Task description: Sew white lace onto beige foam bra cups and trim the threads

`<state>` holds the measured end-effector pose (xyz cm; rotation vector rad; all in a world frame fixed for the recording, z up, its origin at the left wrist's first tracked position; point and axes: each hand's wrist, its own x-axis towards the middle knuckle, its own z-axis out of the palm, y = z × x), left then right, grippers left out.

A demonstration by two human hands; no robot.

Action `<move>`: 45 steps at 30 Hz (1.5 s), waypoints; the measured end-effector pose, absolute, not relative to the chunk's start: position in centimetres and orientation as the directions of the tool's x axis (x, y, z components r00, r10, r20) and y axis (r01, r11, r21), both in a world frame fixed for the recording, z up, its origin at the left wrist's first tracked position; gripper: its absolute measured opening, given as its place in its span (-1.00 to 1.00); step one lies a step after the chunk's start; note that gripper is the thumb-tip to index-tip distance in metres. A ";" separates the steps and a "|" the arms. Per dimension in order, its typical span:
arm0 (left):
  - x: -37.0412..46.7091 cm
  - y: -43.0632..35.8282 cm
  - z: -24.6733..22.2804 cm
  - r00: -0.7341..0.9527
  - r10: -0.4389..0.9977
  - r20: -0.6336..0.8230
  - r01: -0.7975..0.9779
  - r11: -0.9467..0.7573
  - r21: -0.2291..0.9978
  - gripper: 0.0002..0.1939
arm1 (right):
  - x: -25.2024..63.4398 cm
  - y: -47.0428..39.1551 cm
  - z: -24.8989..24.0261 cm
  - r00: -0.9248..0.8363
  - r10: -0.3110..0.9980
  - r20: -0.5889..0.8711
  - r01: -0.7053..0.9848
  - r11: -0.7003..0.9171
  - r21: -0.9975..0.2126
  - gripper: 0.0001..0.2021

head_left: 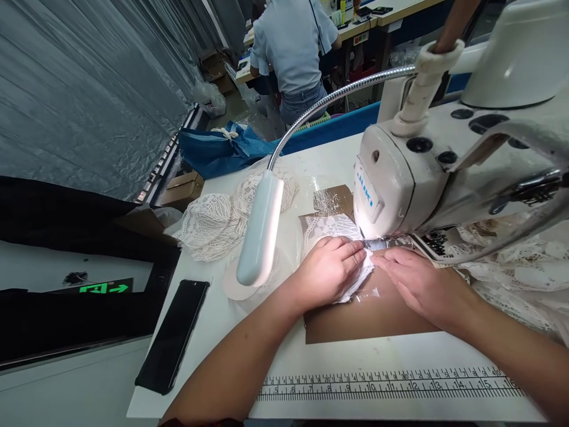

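"State of the left hand?"

"My left hand lies palm down, fairly flat, its fingers slightly bent and close together. It presses on the white lace piece; I record no grip around anything."

"And the right hand?"

"My right hand is partly curled, with its fingertips at the right edge of the lace piece. Whether they pinch it, I cannot tell."

"Location of that piece?"

"On the brown sheet, beneath my left hand and reaching the needle area of the sewing machine, which is marked JUKI. The exact contact there is hidden."

"Other items on the desk?"

"A lamp on a bent metal neck hangs over its left part. Gathered cream lace lies behind and to the left of the lamp. A black phone lies near the left edge, a printed ruler scale runs along the front, and more lace is heaped at the right."

"Anyone nearby?"

"One person in a light blue top, back to me, at a further table."
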<state>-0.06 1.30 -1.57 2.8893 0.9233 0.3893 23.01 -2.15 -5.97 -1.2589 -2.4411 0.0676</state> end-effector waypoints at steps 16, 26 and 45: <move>-0.8 0.9 -0.9 0.828 0.532 0.177 0.498 -0.843 0.202 -0.60 | 22.7 -1.5 -4.2 -0.482 0.809 0.336 0.783 0.570 -0.250 -0.61; -0.9 1.0 -0.7 0.870 0.467 0.158 0.437 -0.879 0.189 -0.62 | 23.0 -1.8 -4.9 -0.547 0.793 0.268 0.748 0.607 -0.271 -0.51; -0.6 0.9 -1.2 0.810 0.563 0.163 0.537 -0.824 0.180 -0.58 | 22.3 -2.5 -4.9 -0.549 0.749 0.372 0.778 0.620 -0.100 -0.52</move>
